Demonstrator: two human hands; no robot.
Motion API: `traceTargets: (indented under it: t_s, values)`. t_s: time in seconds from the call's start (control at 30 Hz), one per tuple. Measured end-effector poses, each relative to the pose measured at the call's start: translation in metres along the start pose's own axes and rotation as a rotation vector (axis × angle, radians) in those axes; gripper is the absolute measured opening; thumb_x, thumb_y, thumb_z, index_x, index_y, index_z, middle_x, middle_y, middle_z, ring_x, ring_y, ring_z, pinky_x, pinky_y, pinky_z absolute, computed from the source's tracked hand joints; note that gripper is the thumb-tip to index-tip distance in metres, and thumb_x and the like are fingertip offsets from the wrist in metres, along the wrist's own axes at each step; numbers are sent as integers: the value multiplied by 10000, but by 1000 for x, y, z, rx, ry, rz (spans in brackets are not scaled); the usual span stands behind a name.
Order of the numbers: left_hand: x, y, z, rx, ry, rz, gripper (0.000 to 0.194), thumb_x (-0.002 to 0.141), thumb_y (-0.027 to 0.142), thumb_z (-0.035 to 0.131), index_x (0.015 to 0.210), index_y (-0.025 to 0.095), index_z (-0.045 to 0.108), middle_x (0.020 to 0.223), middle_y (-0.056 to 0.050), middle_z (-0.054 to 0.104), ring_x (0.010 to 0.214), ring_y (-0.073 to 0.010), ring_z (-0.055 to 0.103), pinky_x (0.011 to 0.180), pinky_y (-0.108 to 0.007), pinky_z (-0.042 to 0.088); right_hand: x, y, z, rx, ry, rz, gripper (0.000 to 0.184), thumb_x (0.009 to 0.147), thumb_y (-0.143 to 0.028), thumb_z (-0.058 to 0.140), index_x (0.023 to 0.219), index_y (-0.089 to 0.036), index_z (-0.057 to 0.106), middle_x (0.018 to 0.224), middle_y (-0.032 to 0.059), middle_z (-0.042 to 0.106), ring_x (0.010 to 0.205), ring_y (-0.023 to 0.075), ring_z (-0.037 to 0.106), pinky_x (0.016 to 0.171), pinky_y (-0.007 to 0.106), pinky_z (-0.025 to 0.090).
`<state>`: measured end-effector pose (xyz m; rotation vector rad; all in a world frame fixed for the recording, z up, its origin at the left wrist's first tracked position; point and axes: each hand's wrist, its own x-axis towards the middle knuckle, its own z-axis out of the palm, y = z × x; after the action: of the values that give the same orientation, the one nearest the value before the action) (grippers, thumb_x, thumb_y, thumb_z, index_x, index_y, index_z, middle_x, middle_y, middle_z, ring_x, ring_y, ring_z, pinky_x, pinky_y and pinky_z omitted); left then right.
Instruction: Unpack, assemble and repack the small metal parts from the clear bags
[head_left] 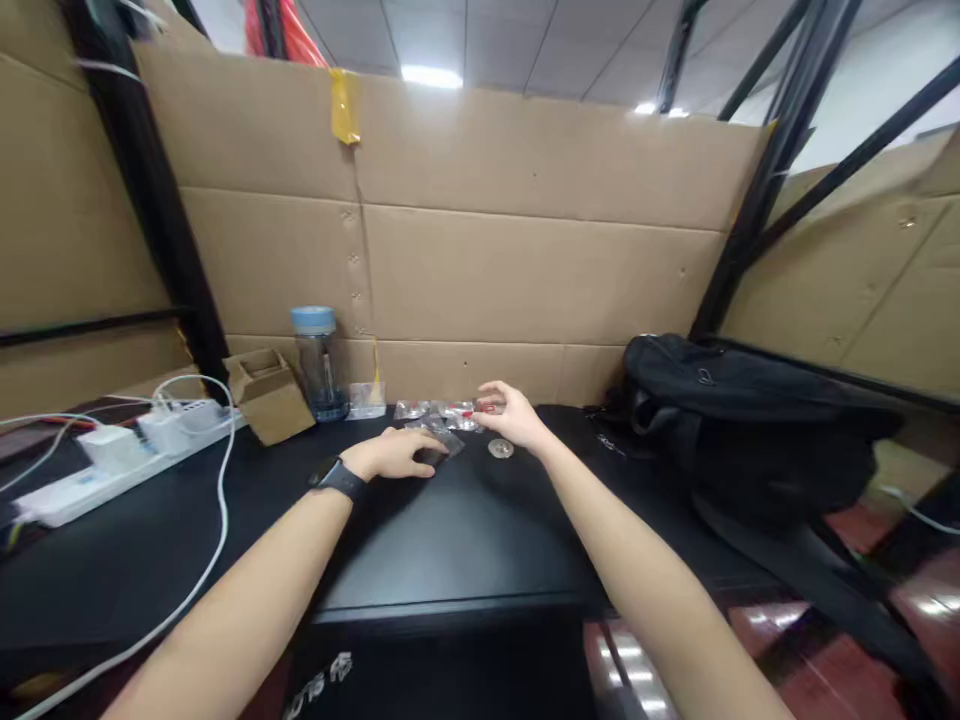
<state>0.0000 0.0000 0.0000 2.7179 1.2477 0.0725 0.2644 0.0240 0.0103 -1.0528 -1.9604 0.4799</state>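
My left hand (pixel 397 453), with a dark watch on its wrist, rests on the black table with fingers stretched out. Its fingertips touch a clear plastic bag (pixel 450 440). My right hand (pixel 516 415) hovers just right of some small clear packets (pixel 459 413) that have red bits in them. Its fingers are curved, with thumb and forefinger apart; some red shows between them, and I cannot tell whether it is touched. Below that hand lies a small round translucent disc (pixel 500 448).
At the left stand an open cardboard box (pixel 271 400), a blue-lidded bottle (pixel 321 365) and a power strip (pixel 135 455) with a white cable. A black backpack (pixel 742 430) fills the right side. A cardboard wall (pixel 465 270) closes off the back.
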Motion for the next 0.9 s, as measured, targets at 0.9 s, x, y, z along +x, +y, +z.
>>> traceTargets:
  t_s: [0.9]
  values:
    - [5, 15, 3, -98, -6, 117, 431, 861, 380, 664, 1291, 365, 696, 1465, -7, 587, 1282, -280, 602, 1088, -349, 424, -10, -7, 4, -405, -451, -76, 116, 753, -238, 806, 814, -145, 772, 746, 55, 745, 704, 183, 665, 638, 247, 444]
